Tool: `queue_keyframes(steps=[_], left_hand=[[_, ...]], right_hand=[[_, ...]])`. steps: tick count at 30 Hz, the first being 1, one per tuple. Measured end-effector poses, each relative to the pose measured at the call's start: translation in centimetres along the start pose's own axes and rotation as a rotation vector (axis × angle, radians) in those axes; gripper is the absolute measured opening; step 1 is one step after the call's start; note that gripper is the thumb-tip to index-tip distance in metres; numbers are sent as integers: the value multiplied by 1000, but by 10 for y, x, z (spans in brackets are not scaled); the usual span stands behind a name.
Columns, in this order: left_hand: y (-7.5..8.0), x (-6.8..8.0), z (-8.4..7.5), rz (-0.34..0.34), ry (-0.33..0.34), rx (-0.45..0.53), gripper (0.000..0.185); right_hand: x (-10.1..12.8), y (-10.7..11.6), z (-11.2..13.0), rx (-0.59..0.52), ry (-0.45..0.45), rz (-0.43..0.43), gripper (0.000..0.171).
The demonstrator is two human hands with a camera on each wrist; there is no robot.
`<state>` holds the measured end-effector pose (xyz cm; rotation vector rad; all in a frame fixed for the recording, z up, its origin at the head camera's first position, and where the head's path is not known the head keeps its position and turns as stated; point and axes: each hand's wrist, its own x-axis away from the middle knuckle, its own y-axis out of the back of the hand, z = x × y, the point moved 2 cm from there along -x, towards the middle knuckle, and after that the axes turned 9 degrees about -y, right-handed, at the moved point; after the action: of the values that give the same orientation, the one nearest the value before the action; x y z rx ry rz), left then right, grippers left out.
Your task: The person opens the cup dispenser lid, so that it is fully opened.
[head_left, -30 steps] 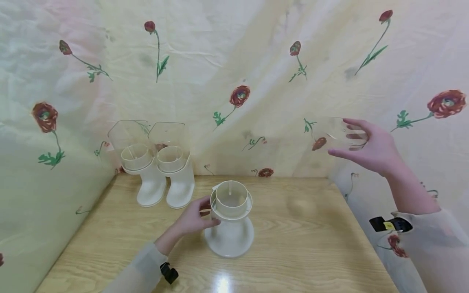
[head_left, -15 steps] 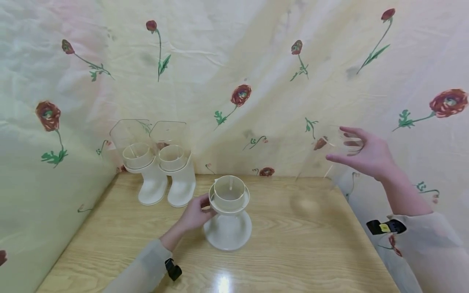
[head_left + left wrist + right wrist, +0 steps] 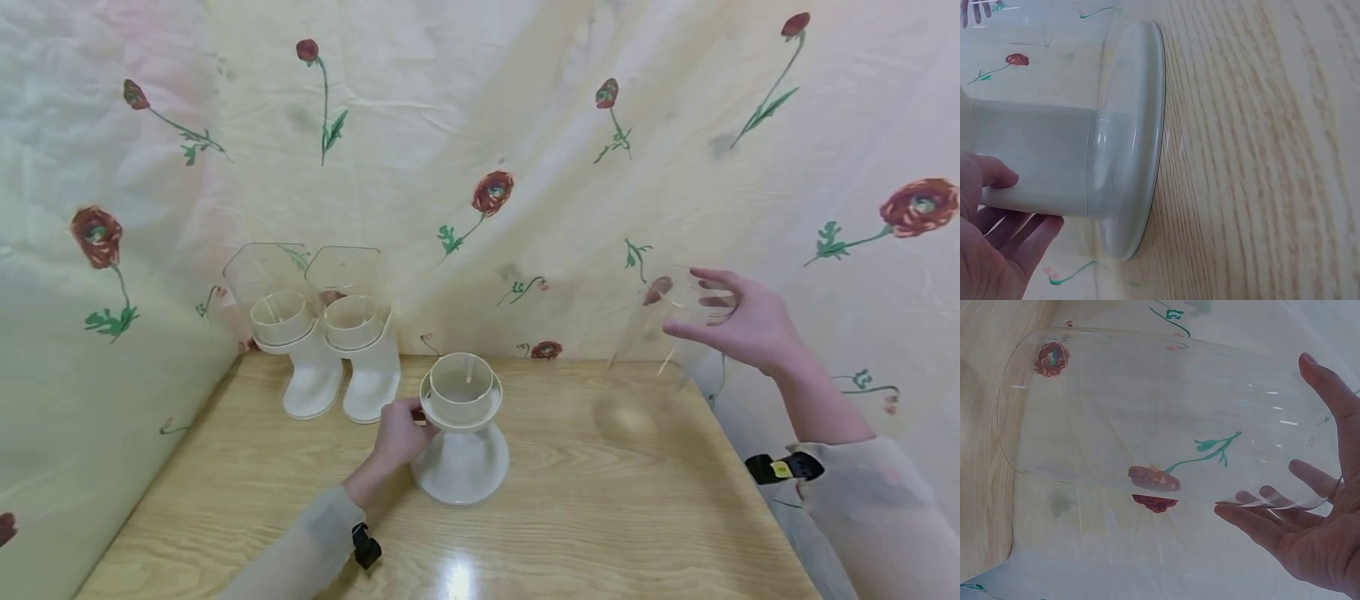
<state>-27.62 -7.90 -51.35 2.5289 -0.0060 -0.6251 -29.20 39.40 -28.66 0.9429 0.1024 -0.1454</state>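
In the head view my left hand (image 3: 401,432) grips the post of a white dispenser stand (image 3: 468,467) from its left side. The stand has a round base and a ring on top, with a cream cup-like insert (image 3: 459,408) in the ring. The left wrist view shows the thumb on the flat post (image 3: 1035,156) and the fingers behind it, with the base on the table. At the right, my right hand (image 3: 750,321) holds a clear plastic canister (image 3: 1147,406) around one end, in the air. Its outline is faint in the head view.
Two similar white stands (image 3: 371,387) with inserts and clear canisters (image 3: 345,271) stand side by side at the back left. The wooden table (image 3: 600,500) is bounded by flowered cloth (image 3: 420,125) at the back and sides.
The white stand has shifted a little left and toward the back with my left hand. My right hand has come down and slightly left with the clear canister.
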Motion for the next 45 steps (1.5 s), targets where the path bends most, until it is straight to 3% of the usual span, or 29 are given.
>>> queue_keyframes(steps=[8,15,27,36,37,38,44,45], left_hand=[[-1,-6,-4,-41,-28,-85,14],[-2,-15,2,-71,-28,-109,11],[1,-45,17,-172,-91,-147,12],[1,-69,21,-209,-17,-169,10],[1,-71,22,-215,-16,-169,10],[-1,-75,34,-224,-36,-161,12],[-3,-90,39,-219,-27,-178,11],[-2,-91,28,-210,1,-188,9]], right_hand=[[-2,-6,-4,-6,6,-9,97],[-5,-12,-6,10,-11,0,99],[-10,-23,-19,28,-28,-16,104],[-14,-34,-24,29,-27,-30,106],[-14,-36,-26,33,-29,-30,107],[-15,-37,-28,33,-34,-29,108],[-18,-46,-39,28,-49,-22,110],[-18,-47,-40,26,-52,-17,110]])
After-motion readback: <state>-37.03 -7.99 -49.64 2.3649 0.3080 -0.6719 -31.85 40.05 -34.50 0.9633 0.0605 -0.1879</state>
